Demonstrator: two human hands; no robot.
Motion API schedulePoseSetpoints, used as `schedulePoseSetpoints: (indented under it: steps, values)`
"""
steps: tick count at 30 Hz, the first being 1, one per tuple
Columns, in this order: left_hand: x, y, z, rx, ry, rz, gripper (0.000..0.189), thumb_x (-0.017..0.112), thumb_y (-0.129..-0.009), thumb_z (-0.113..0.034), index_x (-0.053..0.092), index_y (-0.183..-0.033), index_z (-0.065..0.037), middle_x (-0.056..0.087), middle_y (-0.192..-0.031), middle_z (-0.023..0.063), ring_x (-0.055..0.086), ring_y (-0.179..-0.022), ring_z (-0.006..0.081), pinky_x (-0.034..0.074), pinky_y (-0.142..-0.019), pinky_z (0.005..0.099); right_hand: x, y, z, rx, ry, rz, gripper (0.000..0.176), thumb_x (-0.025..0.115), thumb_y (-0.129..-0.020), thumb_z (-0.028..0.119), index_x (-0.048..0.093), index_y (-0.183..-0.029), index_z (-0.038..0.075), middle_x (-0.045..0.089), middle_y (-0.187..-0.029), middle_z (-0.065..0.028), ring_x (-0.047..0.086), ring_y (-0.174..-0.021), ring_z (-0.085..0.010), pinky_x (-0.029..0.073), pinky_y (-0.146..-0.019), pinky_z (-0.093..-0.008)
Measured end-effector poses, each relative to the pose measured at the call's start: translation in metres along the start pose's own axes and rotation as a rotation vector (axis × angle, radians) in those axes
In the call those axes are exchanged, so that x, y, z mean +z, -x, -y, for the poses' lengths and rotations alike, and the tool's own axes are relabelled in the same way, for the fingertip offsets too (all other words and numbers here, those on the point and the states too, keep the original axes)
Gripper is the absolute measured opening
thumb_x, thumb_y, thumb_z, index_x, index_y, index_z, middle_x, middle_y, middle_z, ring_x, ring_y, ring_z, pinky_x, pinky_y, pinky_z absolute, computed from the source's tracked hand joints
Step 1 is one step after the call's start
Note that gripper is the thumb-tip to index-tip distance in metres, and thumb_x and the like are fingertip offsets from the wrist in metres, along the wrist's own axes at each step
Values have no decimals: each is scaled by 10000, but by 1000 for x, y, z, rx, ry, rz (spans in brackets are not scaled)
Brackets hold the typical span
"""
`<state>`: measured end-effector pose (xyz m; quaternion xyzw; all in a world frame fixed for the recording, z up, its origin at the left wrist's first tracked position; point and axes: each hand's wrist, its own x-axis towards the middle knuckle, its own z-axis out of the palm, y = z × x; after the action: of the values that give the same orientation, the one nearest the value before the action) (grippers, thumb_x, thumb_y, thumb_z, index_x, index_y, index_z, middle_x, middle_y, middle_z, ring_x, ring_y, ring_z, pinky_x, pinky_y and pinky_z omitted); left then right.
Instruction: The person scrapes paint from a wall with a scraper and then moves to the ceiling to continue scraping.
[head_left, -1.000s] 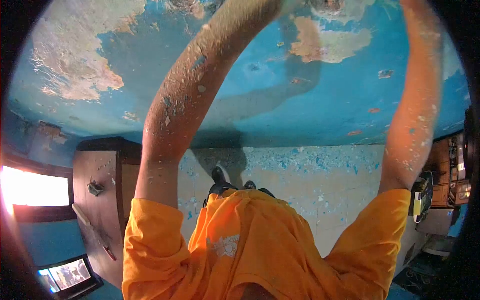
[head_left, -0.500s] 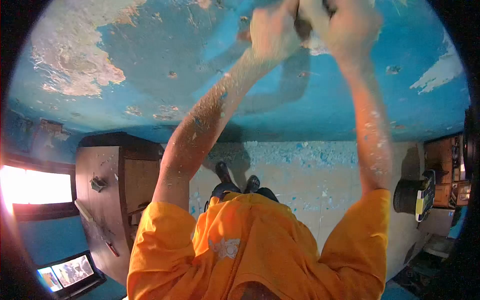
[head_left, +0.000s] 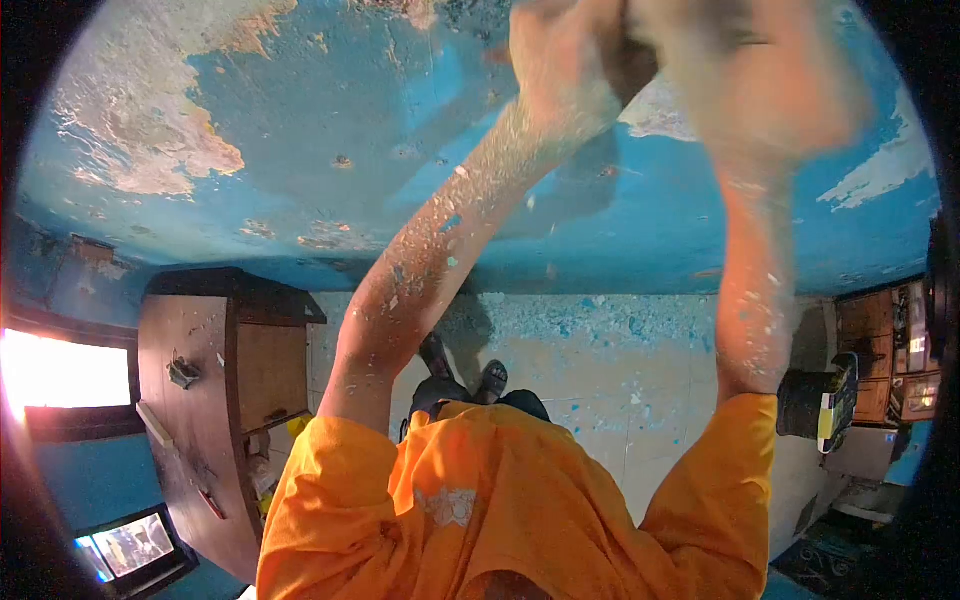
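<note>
Nearest, an orange shirt (head_left: 500, 490) is seen, flanked by raised, flake-spattered forearms. Beyond it, the left hand (head_left: 565, 75) is held curled beside a dark object (head_left: 638, 68), which lies between the two hands against the blue wall (head_left: 320, 110); whether it is gripped cannot be told. The right hand (head_left: 775, 85) is blurred, so its closure cannot be told either. Ragged edges are left around pale patches (head_left: 125, 125) at both sides of the wall. Below, flake-strewn floor (head_left: 590, 375) is bounded by the wall's foot ahead, by the brown table (head_left: 190, 330) on the left and by a dark stool (head_left: 800, 405) on the right; sandaled feet (head_left: 493, 380) are planted between.
</note>
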<state>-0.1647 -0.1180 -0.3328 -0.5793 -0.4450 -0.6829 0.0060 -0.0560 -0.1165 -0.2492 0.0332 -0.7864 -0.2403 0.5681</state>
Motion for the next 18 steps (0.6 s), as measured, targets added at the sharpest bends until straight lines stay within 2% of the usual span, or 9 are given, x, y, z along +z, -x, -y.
schedulePoseSetpoints:
  steps: [2, 3, 5, 6, 10, 13, 14, 16, 18]
  values:
    - [3, -10, -6, 554, -123, -225, 268, 672, -576, -139, 490, -768, -90, 498, -551, 76, 530, -527, 252, 424, -490, 341, 2, 15, 2, 122, -189, 64, 83, 621, -738, 141, 617, -794, 79, 585, -639, -61, 562, -508, -167, 449, -453, -238]
    - [13, 11, 13, 350, -119, -223, 268, 675, -561, -129, 488, -749, -93, 507, -566, 60, 537, -538, 245, 437, -516, 338, 2, 22, 2, 175, -276, 91, 120, 655, -721, 202, 596, -758, 103, 563, -601, -33, 549, -500, -167, 439, -478, -245]
    - [19, 49, 51, 373, -191, -167, 261, 672, -562, -118, 484, -740, -91, 506, -568, 54, 530, -529, 242, 429, -508, 338, 20, 80, 6, 209, -197, 75, 95, 647, -738, 138, 597, -771, 64, 578, -633, -40, 538, -520, -134, 438, -491, -220]
    - [17, 51, 45, 395, -275, -116, 254, 670, -563, -108, 480, -732, -90, 506, -570, 48, 522, -519, 238, 421, -501, 338, 24, 77, 13, 238, -128, 54, 71, 638, -754, 75, 599, -785, 25, 593, -664, -46, 527, -539, -100, 437, -503, -195]
    - [21, 9, 0, 546, -108, -264, 220, 656, -590, -93, 473, -713, -88, 503, -560, 39, 499, -493, 237, 404, -464, 321, -7, 37, 0, 68, -139, -10, 87, 638, -751, 91, 603, -788, 21, 600, -678, -62, 543, -544, -116, 446, -507, -201]
    - [33, 28, 10, 545, -118, -225, 215, 652, -585, -101, 492, -728, -90, 517, -575, 35, 508, -495, 226, 414, -466, 313, -33, 33, -4, 1, -167, 413, 109, 638, -747, 99, 597, -771, 2, 608, -694, -86, 568, -561, -154, 464, -508, -242]
    - [41, 41, 23, 558, -177, -192, 224, 655, -577, -108, 500, -738, -89, 522, -581, 35, 511, -495, 225, 418, -469, 313, -28, 53, -5, -13, -170, 413, 109, 638, -747, 99, 597, -771, 2, 608, -694, -86, 568, -561, -154, 464, -508, -242]
    - [54, 57, 29, 436, -206, -217, 247, 651, -560, -118, 513, -763, -89, 527, -589, 34, 528, -510, 225, 434, -482, 318, -7, 112, 2, 287, 16, 111, 109, 619, -764, 86, 586, -783, -16, 610, -713, -112, 579, -587, -190, 476, -524, -257]
    - [57, 47, 29, 451, -161, -165, 259, 649, -564, -135, 511, -778, -88, 536, -602, 36, 544, -539, 224, 448, -508, 323, -9, 84, -5, 184, -35, -17, 111, 624, -758, 114, 569, -734, 20, 584, -666, -82, 555, -539, -174, 443, -471, -250]
